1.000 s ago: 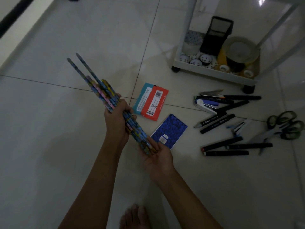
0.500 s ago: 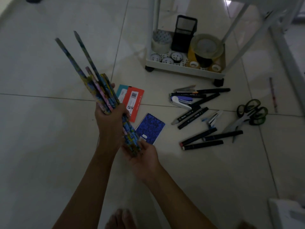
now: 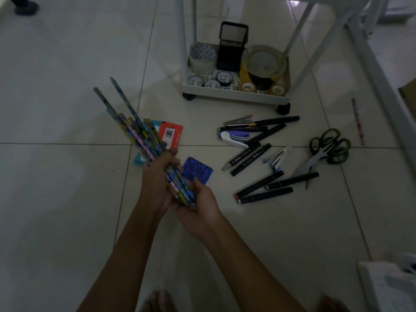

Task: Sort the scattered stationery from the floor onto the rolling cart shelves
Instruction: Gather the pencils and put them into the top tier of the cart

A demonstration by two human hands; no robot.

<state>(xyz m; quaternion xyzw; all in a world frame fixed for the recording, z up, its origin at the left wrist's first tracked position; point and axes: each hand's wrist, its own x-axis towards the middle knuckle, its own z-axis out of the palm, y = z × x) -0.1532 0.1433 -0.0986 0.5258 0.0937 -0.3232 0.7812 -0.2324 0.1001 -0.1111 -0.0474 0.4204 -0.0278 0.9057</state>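
A bundle of patterned pencils (image 3: 139,134) slants up to the left above the tiled floor. My left hand (image 3: 157,179) grips the bundle round its middle. My right hand (image 3: 198,203) cups the lower ends from below, palm up, thumb beside them. The white rolling cart (image 3: 236,95) stands ahead, its bottom shelf holding tape rolls and a black holder. On the floor lie black markers (image 3: 265,188), a white stapler (image 3: 234,139), green-handled scissors (image 3: 326,149), a blue notepad (image 3: 198,171) and a red card pack (image 3: 171,134).
A lone pencil (image 3: 358,121) lies on the floor right of the cart, near a white frame leg (image 3: 378,70). A small staple remover (image 3: 278,157) sits among the markers. White objects (image 3: 387,287) fill the bottom right corner. My toes (image 3: 157,300) show at the bottom edge.
Both hands have kept hold of the pencil bundle. The view has swung left and down, so the cart and floor items sit further right and lower in frame.
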